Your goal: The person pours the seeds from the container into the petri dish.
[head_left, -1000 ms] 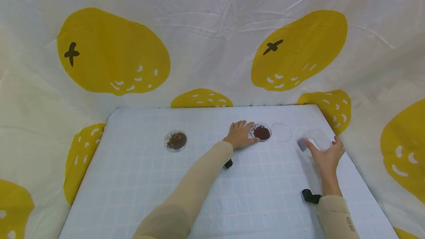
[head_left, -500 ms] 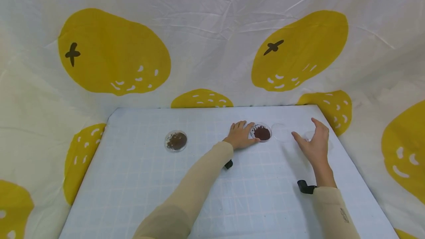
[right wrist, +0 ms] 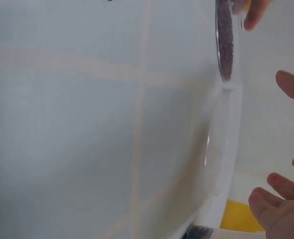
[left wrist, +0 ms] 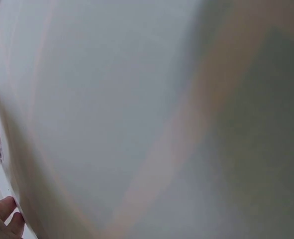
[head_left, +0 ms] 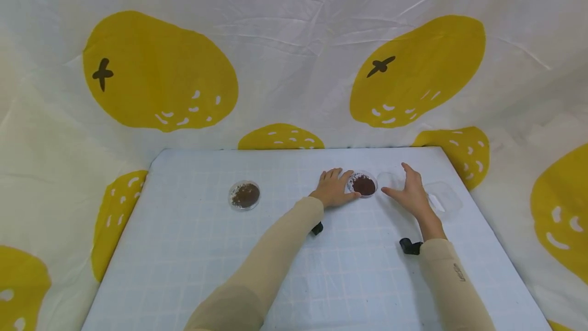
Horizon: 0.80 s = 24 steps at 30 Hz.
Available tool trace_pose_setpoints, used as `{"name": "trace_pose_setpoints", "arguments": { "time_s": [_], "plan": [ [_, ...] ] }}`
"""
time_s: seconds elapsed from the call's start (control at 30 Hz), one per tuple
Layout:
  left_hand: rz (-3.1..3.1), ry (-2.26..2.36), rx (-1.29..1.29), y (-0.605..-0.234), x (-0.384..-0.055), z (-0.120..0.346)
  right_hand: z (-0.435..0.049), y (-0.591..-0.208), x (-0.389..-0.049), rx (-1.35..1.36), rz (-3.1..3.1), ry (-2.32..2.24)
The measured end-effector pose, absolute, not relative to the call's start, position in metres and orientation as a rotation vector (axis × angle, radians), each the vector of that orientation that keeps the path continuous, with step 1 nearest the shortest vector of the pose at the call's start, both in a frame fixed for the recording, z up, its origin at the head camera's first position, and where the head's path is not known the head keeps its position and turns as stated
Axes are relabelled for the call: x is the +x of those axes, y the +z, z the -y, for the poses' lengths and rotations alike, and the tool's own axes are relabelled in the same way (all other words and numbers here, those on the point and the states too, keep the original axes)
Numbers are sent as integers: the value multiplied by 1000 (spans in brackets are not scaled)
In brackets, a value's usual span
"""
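In the head view my left hand [head_left: 333, 190] is spread at the left side of a round clear dish [head_left: 363, 185] of dark reddish-brown grains. Its thumb and index finger lie along the rim. My right hand [head_left: 410, 195] hovers with thumb and fingers wide apart, holding nothing. Just beyond its thumb lies a flat clear round lid [head_left: 388, 179], partly hidden by the fingers. The right wrist view shows the same dish [right wrist: 225, 42] edge-on, with a clear rim [right wrist: 219, 149] below it. Most of my left hand [left wrist: 5, 219] is cut off in the left wrist view.
Another clear dish [head_left: 244, 195] with brown grains sits farther left. A clear plastic container [head_left: 447, 199] with a whitish thing in or by it stands at the right, beside my right wrist. The table [head_left: 193, 259] ends at a patterned cloth backdrop [head_left: 294, 65].
My right hand has let go of a small greyish thing by the clear container and moved left to the lid, fingers still spread. The left hand has stayed at the dish.
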<state>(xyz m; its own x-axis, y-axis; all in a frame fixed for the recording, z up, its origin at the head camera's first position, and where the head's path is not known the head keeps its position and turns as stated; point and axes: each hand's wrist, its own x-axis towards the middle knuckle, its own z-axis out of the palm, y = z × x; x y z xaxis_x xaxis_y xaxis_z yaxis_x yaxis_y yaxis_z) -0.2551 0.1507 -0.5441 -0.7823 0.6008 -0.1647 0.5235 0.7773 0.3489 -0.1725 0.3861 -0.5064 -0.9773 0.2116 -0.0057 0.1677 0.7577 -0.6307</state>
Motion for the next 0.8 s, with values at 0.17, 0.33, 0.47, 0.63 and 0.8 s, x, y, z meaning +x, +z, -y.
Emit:
{"name": "trace_pose_setpoints", "arguments": {
  "time_s": [0.17,0.33,0.47,0.63,0.8],
  "plan": [
    [-2715,410,884,-548,-256,-152,-389,-512,-173,-335,2966,1001],
    [-2729,405,901,-554,-259,-153,-392,-519,-177,-363,3059,995],
    [-2719,412,908,-552,-258,-151,-393,-524,-180,-395,3094,1000],
    [-2710,423,899,-543,-254,-149,-392,-526,-181,-396,3081,965],
    [-2699,422,890,-538,-252,-148,-392,-527,-180,-402,3085,924]
  ]
}}
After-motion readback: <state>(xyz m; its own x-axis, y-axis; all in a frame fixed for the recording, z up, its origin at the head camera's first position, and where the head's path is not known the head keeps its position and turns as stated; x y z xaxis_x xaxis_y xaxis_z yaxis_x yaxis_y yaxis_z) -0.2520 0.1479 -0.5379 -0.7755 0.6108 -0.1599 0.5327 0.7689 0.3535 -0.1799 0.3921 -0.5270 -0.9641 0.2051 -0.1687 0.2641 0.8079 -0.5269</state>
